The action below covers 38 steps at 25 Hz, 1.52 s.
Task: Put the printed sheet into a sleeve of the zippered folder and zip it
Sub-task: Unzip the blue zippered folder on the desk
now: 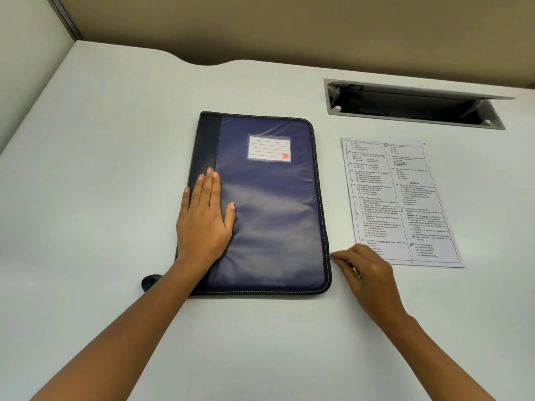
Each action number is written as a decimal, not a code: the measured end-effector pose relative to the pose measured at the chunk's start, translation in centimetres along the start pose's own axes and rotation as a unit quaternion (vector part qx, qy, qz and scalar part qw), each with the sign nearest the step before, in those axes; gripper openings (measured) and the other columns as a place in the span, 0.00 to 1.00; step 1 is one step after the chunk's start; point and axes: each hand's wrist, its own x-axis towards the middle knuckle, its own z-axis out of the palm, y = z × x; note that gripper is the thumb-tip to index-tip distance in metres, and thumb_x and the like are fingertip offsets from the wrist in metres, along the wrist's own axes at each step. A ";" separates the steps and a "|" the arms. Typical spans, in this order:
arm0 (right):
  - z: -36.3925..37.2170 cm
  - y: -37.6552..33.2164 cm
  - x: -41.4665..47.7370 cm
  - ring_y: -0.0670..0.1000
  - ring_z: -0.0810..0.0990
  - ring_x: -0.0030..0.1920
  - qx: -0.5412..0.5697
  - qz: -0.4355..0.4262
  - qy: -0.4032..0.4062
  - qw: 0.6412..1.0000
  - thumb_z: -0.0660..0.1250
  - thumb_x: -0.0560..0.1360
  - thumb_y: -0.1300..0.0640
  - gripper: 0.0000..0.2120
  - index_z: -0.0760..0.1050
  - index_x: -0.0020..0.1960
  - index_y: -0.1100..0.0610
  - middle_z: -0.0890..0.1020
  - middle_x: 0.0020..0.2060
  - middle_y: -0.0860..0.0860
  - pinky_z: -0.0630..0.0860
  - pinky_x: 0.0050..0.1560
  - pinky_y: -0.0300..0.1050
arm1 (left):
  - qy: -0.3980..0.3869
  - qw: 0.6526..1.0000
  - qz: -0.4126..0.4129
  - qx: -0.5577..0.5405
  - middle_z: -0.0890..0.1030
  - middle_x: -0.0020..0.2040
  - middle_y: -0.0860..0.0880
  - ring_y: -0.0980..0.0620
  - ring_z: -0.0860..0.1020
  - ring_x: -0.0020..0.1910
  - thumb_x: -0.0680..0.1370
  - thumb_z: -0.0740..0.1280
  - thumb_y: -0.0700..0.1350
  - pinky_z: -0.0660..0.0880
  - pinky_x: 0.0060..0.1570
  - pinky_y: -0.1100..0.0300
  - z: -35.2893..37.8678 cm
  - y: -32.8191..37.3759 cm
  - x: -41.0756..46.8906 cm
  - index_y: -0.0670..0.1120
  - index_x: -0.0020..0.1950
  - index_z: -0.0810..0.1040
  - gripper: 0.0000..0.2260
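One blue folder (269,209) lies closed and flat in the middle of the white desk (101,157), with its dark spine to the left and one white label (269,148) on its cover. One printed sheet (401,198) lies flat on the desk just beside the folder's right edge, apart from it by a narrow strip of bare desk. The left hand (204,224) rests flat and spread open on the left part of the cover, holding nothing. The right hand (366,270) is beside the folder's lower right edge, with its fingers pinched close at the zipper border; whether it grips something I cannot tell. It covers the sheet's lower left corner. Behind the sheet, one cable slot (414,107) stands open in the desk. Wide bare desk remains on the left and in front.
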 end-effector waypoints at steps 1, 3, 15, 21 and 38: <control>-0.1 -0.3 -0.8 0.50 0.76 0.34 0.002 0.005 0.002 1.000 0.73 0.70 0.66 0.05 0.82 0.46 0.62 0.78 0.34 0.52 0.71 0.37 0.37 | 0.000 1.000 0.000 0.000 0.56 0.78 0.46 0.49 0.54 0.77 0.80 0.47 0.56 0.51 0.75 0.50 0.0 0.0 0.0 0.44 0.78 0.52 0.29; -0.2 -1.0 -2.3 0.48 0.75 0.33 0.018 0.025 0.014 0.999 0.74 0.69 0.66 0.06 0.82 0.45 0.61 0.78 0.34 0.51 0.72 0.36 0.36 | -0.003 1.000 -0.001 0.003 0.55 0.78 0.47 0.49 0.53 0.77 0.80 0.47 0.56 0.51 0.75 0.50 0.1 0.0 0.0 0.44 0.78 0.51 0.29; 1.6 -6.7 -7.1 0.44 0.73 0.31 0.066 0.128 0.059 0.988 0.74 0.68 0.69 0.08 0.83 0.45 0.59 0.77 0.33 0.48 0.68 0.36 0.26 | 0.004 1.000 0.002 -0.007 0.55 0.78 0.46 0.48 0.53 0.77 0.81 0.52 0.53 0.49 0.75 0.50 0.1 0.0 0.0 0.43 0.77 0.52 0.27; 2.5 -8.5 -7.3 0.47 0.74 0.31 0.060 0.134 0.081 0.986 0.74 0.68 0.69 0.09 0.82 0.47 0.61 0.78 0.33 0.50 0.72 0.34 0.34 | 0.004 1.000 0.002 -0.009 0.55 0.78 0.46 0.48 0.53 0.77 0.81 0.51 0.53 0.49 0.75 0.50 0.2 0.0 -0.1 0.43 0.78 0.51 0.27; 5.0 -11.0 -6.7 0.50 0.77 0.36 0.055 0.055 0.075 0.994 0.71 0.72 0.66 0.05 0.81 0.48 0.62 0.80 0.38 0.53 0.78 0.36 0.45 | 0.005 1.000 0.006 -0.011 0.54 0.78 0.45 0.48 0.52 0.77 0.82 0.50 0.54 0.48 0.76 0.50 0.5 -0.1 0.0 0.43 0.78 0.51 0.27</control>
